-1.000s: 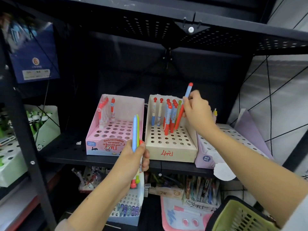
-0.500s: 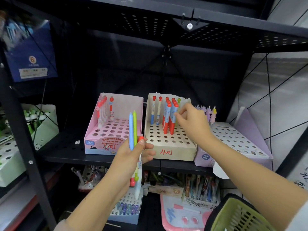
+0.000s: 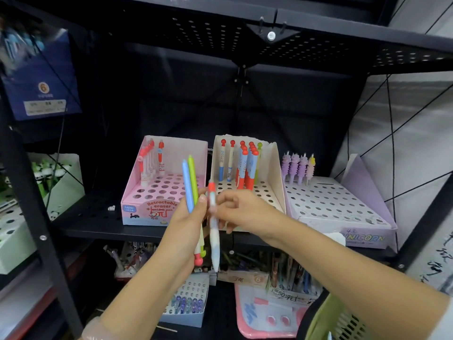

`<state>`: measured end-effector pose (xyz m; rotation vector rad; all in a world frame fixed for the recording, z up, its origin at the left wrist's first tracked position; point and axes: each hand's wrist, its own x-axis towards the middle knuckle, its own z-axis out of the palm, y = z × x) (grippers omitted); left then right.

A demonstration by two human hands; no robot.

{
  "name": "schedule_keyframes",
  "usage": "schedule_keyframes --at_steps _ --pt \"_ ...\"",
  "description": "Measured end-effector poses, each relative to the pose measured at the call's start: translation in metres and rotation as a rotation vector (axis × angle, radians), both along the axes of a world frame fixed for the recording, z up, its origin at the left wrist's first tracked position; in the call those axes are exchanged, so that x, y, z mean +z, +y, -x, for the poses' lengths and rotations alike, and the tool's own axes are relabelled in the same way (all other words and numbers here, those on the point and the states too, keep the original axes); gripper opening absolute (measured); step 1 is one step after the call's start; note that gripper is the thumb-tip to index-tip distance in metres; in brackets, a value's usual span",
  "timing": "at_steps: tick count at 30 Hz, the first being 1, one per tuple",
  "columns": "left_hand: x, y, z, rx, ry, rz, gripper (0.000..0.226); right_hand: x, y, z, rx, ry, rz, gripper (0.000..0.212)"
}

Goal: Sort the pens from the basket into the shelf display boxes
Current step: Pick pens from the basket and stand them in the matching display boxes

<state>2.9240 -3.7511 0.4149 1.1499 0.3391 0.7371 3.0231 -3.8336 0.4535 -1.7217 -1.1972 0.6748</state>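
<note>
Your left hand (image 3: 188, 217) is closed around a small bunch of pens. A blue pen (image 3: 187, 186) and a green pen (image 3: 193, 179) stick up out of the top of your fist, side by side. Red and green pen ends poke out below it.

Your right hand (image 3: 241, 212) has come over to the bunch and pinches one more pen, the white pen with a red top (image 3: 212, 224). This pen stands nearly straight up and down, just beside your left thumb, and its tip points down.

Behind your hands, three display boxes sit in a row on the black shelf (image 3: 81, 217). The pink box (image 3: 164, 187) on the left holds a few red and white pens at its back. The cream box (image 3: 267, 182) in the middle holds red and blue pens and one green one at its back. The purple box (image 3: 343, 207) on the right holds four unicorn pens (image 3: 297, 168) at its back.

The green basket (image 3: 335, 320) is at the bottom right, under your right arm.
</note>
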Motion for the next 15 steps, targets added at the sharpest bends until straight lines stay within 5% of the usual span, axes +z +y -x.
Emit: schedule_keyframes --at_steps 6,15 --pt "-0.002 0.006 0.004 0.048 0.113 -0.038 0.011 0.029 -0.006 -0.033 -0.308 0.037 -0.216 0.018" --pt "0.007 0.013 0.018 0.045 0.177 -0.161 0.014 0.019 0.026 -0.011 0.016 0.255 -0.242 0.02"
